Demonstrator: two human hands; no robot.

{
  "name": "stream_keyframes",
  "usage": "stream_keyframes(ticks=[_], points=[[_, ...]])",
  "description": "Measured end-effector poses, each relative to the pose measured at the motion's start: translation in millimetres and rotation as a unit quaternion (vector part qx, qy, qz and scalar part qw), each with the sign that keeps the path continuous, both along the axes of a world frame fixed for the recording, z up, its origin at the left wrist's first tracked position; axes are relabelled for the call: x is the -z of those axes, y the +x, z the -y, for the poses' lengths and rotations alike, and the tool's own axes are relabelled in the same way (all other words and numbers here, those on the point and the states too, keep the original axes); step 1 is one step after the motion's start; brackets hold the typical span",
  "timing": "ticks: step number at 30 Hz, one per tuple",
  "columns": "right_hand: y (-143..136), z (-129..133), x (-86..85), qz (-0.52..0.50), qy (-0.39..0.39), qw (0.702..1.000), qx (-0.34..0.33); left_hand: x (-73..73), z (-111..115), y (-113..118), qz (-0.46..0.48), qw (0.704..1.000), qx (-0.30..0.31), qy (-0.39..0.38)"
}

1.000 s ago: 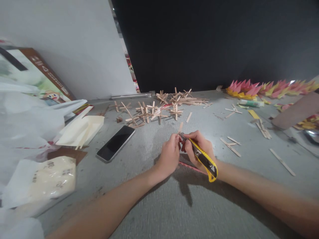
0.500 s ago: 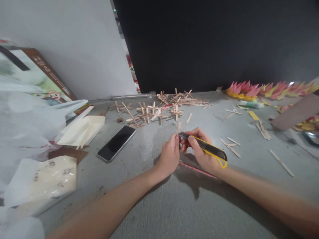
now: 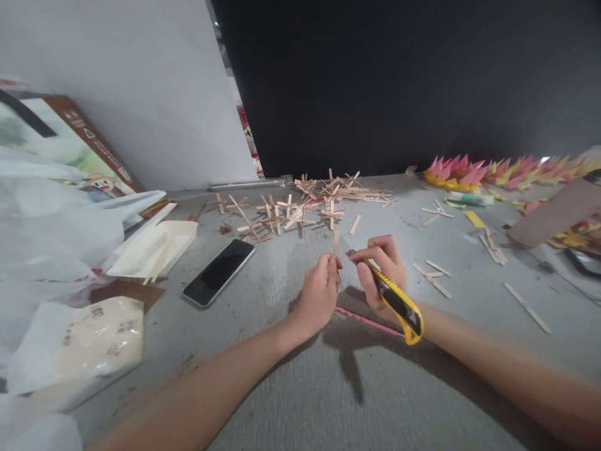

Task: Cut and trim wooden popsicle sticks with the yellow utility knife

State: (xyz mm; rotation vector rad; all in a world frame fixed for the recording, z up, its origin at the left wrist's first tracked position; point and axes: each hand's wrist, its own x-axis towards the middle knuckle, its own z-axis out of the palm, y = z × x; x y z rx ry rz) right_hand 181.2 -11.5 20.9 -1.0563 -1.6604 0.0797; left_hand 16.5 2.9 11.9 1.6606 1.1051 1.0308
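Pinched in my left hand (image 3: 320,285) is a flat wooden craft stick (image 3: 335,241), its upper end sticking up above the fingers. My right hand (image 3: 382,272) is closed around a yellow and black utility knife (image 3: 393,297), with the index finger stretched along it. The knife's tip points toward the stick, a small gap apart from it. Below both hands a thin pinkish-red strip (image 3: 366,318) lies on the grey table (image 3: 282,401). Beyond them is a pile of craft sticks (image 3: 328,200), several joined into star-like crosses.
At left lie a smartphone (image 3: 219,272), a cream tray (image 3: 171,244), a pack of tissues (image 3: 107,332) and white plastic bags (image 3: 56,232). Loose sticks (image 3: 432,280) and pink-yellow paper petals (image 3: 455,172) are on the right. A black panel (image 3: 399,81) rises at the back.
My right hand has drawn the utility knife slightly away from the stick and tilted it more steeply, its rear end lower. My left hand keeps its place with the stick.
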Motion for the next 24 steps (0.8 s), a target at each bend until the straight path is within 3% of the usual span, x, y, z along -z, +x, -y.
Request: stream_keyframes(ticks=[6, 11, 24], points=[[2, -4, 0.7, 0.053, -0.008, 0.997, -0.062, -2.2, 0, -1, -0.007, 1.0, -0.008, 0.001], [0, -5, 0.1, 0.089, 0.024, 0.996, 0.019, -2.9, -1, -2, -0.01, 1.0, -0.001, 0.006], [-1, 5, 12.3, -0.108, -0.089, 0.982, -0.125, 4.4, -3, -2, 0.079, 0.996, 0.022, -0.034]])
